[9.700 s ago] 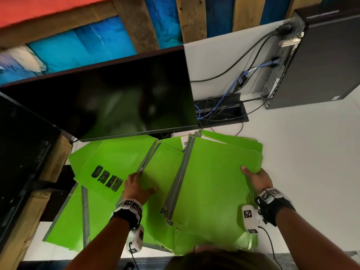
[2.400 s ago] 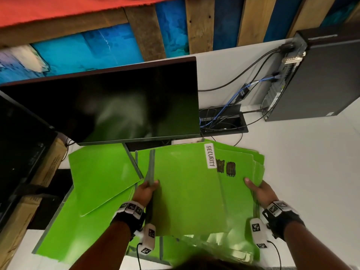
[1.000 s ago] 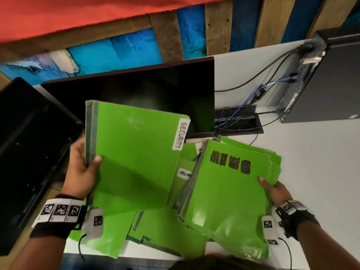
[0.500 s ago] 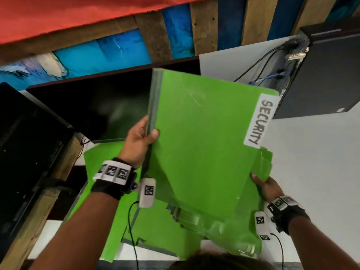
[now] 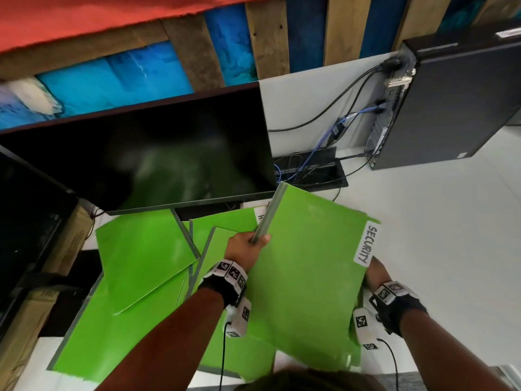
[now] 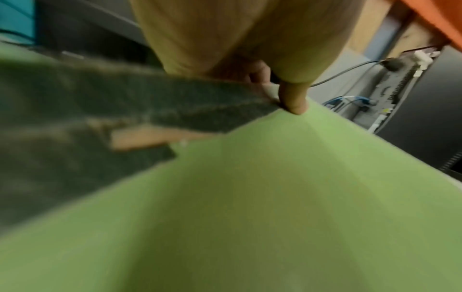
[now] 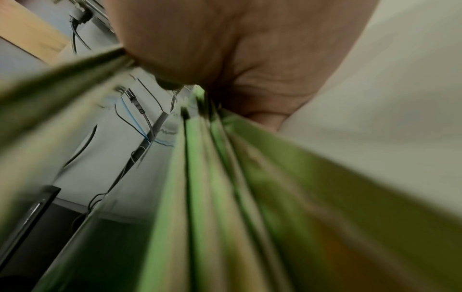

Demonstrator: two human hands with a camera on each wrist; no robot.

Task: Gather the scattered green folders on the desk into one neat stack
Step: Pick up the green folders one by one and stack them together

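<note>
My left hand (image 5: 248, 246) grips the grey spine of a green folder (image 5: 304, 277) labelled SECURITY, with the thumb (image 6: 292, 98) pressed on its cover (image 6: 275, 197). The folder lies tilted over the stack of green folders (image 5: 353, 351) at the desk's front right. My right hand (image 5: 376, 273) holds the stack's right edge, partly hidden under the SECURITY folder. In the right wrist view, several folder edges (image 7: 212, 177) run into the palm (image 7: 225, 49). More green folders (image 5: 143, 249) lie spread to the left, one large one (image 5: 112, 342) at the desk's front left.
A black monitor (image 5: 155, 153) stands just behind the folders, with a second screen (image 5: 28, 221) and a cardboard box (image 5: 70, 244) at the left. A black PC tower (image 5: 451, 108) and a cable box (image 5: 310, 170) sit at the back right. The white desk (image 5: 437, 249) stretches to the right.
My left hand has brought the SECURITY folder down from in front of the monitor onto the stack at the right. My right hand stayed at the stack's right edge.
</note>
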